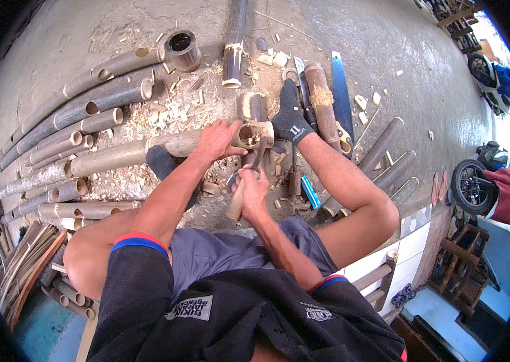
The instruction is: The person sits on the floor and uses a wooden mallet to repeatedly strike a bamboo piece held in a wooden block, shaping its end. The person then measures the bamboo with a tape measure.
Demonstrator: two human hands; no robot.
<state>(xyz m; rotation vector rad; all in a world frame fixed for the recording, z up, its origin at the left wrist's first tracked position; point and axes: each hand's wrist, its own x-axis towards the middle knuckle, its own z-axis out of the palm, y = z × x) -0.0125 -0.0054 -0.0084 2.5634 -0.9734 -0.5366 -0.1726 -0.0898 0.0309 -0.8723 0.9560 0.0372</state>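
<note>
Grey concrete floor strewn with wood chips surrounds a pale bamboo pole, which lies crosswise before the seated person, its right end near the right foot. The left hand clasps the pole just beside its cut hole, while the right hand is closed around a wooden-handled blade at that end. Trimming the opening seems the step in hand; another stroke would likely call for a steady pole and controlled edge.
</note>
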